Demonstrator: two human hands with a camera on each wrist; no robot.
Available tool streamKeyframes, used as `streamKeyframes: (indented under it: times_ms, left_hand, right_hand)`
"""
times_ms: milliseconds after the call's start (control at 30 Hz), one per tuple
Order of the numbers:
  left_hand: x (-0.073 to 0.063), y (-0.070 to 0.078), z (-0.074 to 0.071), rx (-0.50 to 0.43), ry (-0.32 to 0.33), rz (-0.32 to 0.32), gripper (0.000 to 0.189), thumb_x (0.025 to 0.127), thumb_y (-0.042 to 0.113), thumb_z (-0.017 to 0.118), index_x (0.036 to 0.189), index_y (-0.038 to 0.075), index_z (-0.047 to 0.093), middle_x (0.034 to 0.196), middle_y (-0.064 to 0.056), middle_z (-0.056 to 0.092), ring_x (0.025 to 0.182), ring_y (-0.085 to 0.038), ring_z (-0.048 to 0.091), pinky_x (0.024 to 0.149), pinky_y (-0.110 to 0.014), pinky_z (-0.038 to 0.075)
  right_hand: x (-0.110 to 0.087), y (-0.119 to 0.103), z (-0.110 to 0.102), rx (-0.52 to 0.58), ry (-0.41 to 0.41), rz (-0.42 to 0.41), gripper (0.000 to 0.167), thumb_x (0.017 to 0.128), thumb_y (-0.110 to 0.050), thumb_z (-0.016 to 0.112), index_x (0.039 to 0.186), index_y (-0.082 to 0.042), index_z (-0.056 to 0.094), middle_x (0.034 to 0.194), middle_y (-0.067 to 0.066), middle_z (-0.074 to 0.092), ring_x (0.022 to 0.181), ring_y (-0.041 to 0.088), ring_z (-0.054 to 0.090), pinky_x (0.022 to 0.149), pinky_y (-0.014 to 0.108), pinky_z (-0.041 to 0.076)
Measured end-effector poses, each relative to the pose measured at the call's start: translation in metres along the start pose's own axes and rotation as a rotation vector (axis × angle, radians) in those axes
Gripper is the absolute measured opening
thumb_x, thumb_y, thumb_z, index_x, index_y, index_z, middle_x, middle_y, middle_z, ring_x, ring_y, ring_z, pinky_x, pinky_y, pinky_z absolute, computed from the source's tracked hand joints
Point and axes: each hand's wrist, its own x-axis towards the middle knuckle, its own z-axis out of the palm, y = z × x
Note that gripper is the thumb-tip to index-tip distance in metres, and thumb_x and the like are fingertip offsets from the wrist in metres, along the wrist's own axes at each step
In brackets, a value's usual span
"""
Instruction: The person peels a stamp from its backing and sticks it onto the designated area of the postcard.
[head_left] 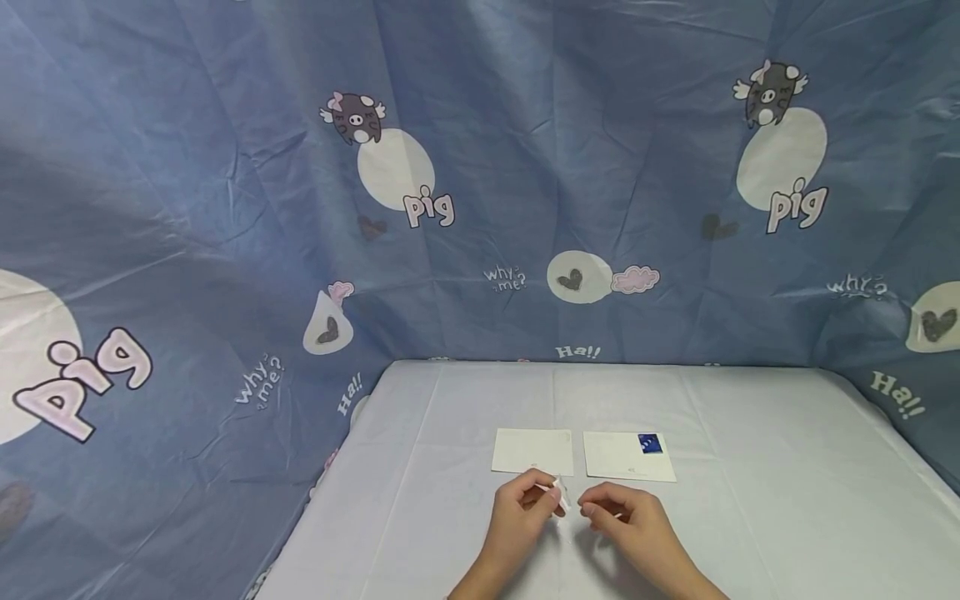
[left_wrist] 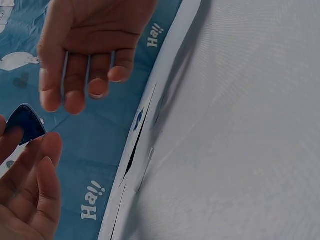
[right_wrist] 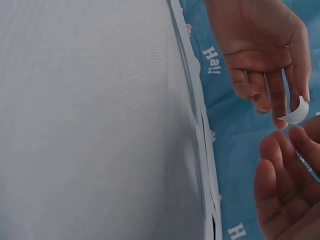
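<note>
My left hand (head_left: 522, 510) pinches a small stamp between thumb and fingers. From the head, the stamp (head_left: 562, 493) shows its white side; the left wrist view shows a dark blue face (left_wrist: 26, 123). In the right wrist view the stamp (right_wrist: 298, 112) bends into a curve. Just right of it, my right hand (head_left: 626, 510) hovers with loosely bent fingers, apart from the stamp; no held thing is plain there. Beyond the hands lie two white envelopes, a left one (head_left: 532, 452) and a right one (head_left: 618, 458). A blue stamp (head_left: 650, 443) sits in the right envelope's upper right corner.
A white cloth (head_left: 420, 517) covers the table under both hands. Behind and to the left hangs a blue curtain (head_left: 480, 167) printed with pigs, hearts and words. It meets the table's far edge.
</note>
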Motion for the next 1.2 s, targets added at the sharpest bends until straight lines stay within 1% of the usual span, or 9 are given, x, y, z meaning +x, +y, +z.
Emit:
streamKeyframes:
  times_ms: [167, 267, 367, 467, 600, 700, 967, 1067, 1200]
  left_hand:
    - [0.0000, -0.0026, 0.0015, 0.021, -0.010, -0.005, 0.007, 0.095, 0.009, 0.069, 0.098, 0.003, 0.070, 0.084, -0.021, 0.070, 0.072, -0.041, 0.069, 0.068, -0.028, 0.057]
    - [0.0000, -0.0040, 0.0019, 0.026, -0.014, -0.016, 0.007, 0.095, 0.010, 0.069, 0.099, 0.004, 0.069, 0.086, -0.020, 0.069, 0.073, -0.043, 0.069, 0.067, -0.026, 0.056]
    - [0.0000, -0.0046, 0.0024, 0.025, -0.023, -0.027, 0.008, 0.094, 0.009, 0.069, 0.100, 0.004, 0.069, 0.088, -0.019, 0.069, 0.074, -0.044, 0.068, 0.065, -0.024, 0.055]
    - [-0.0002, -0.0053, 0.0030, 0.024, -0.034, -0.031, 0.009, 0.094, 0.008, 0.069, 0.102, 0.004, 0.069, 0.089, -0.016, 0.069, 0.073, -0.043, 0.069, 0.063, -0.021, 0.053]
    - [-0.0008, -0.0058, 0.0040, 0.021, -0.039, -0.037, 0.009, 0.094, 0.008, 0.069, 0.102, 0.005, 0.069, 0.088, -0.018, 0.068, 0.072, -0.040, 0.069, 0.060, -0.019, 0.051]
    - [-0.0012, -0.0055, 0.0046, 0.018, -0.038, -0.041, 0.008, 0.094, 0.009, 0.070, 0.101, 0.005, 0.069, 0.087, -0.022, 0.068, 0.073, -0.042, 0.069, 0.059, -0.018, 0.049]
    - [-0.0013, -0.0059, 0.0055, 0.017, -0.041, -0.029, 0.009, 0.094, 0.009, 0.070, 0.101, 0.005, 0.069, 0.086, -0.023, 0.068, 0.073, -0.044, 0.068, 0.059, -0.018, 0.049]
    - [-0.0017, -0.0068, 0.0058, 0.026, -0.045, -0.030, 0.009, 0.094, 0.011, 0.070, 0.101, 0.005, 0.069, 0.086, -0.020, 0.069, 0.072, -0.042, 0.069, 0.058, -0.018, 0.049]
    - [-0.0018, -0.0082, 0.0066, 0.045, -0.050, -0.026, 0.009, 0.094, 0.014, 0.071, 0.100, 0.008, 0.070, 0.088, -0.009, 0.070, 0.071, -0.031, 0.071, 0.055, -0.019, 0.049]
  right_hand:
    - [-0.0010, -0.0012, 0.0012, 0.010, 0.020, -0.033, 0.009, 0.091, -0.024, 0.076, 0.100, -0.025, 0.074, 0.091, -0.007, 0.074, 0.075, 0.011, 0.069, 0.064, 0.027, 0.055]
    - [-0.0014, -0.0021, 0.0017, 0.003, 0.026, -0.034, 0.012, 0.090, -0.025, 0.077, 0.101, -0.027, 0.074, 0.091, -0.010, 0.073, 0.076, 0.011, 0.068, 0.065, 0.028, 0.056]
    - [-0.0016, -0.0020, 0.0022, 0.006, 0.020, -0.031, 0.017, 0.088, -0.026, 0.079, 0.104, -0.027, 0.073, 0.090, -0.009, 0.072, 0.077, 0.012, 0.069, 0.065, 0.028, 0.057]
    - [-0.0019, -0.0020, 0.0026, 0.011, 0.007, -0.032, 0.025, 0.086, -0.027, 0.082, 0.109, -0.025, 0.072, 0.089, -0.007, 0.071, 0.076, 0.014, 0.069, 0.064, 0.030, 0.057]
    - [-0.0024, -0.0028, 0.0033, 0.008, -0.004, -0.042, 0.031, 0.084, -0.028, 0.083, 0.113, -0.025, 0.071, 0.091, -0.006, 0.070, 0.075, 0.013, 0.069, 0.064, 0.030, 0.058]
    - [-0.0024, -0.0032, 0.0038, 0.000, -0.002, -0.048, 0.031, 0.084, -0.028, 0.083, 0.113, -0.026, 0.071, 0.091, -0.007, 0.070, 0.074, 0.013, 0.069, 0.063, 0.030, 0.057]
    - [-0.0027, -0.0028, 0.0046, -0.021, 0.022, -0.071, 0.025, 0.087, -0.023, 0.080, 0.111, -0.027, 0.071, 0.089, -0.005, 0.070, 0.074, 0.011, 0.068, 0.062, 0.029, 0.057]
    - [-0.0030, -0.0031, 0.0047, -0.029, 0.029, -0.071, 0.023, 0.089, -0.023, 0.079, 0.110, -0.027, 0.072, 0.088, -0.009, 0.069, 0.074, 0.011, 0.067, 0.062, 0.029, 0.057]
    - [-0.0036, -0.0039, 0.0047, -0.027, 0.027, -0.066, 0.023, 0.088, -0.023, 0.079, 0.109, -0.027, 0.071, 0.087, -0.010, 0.069, 0.075, 0.012, 0.068, 0.062, 0.029, 0.057]
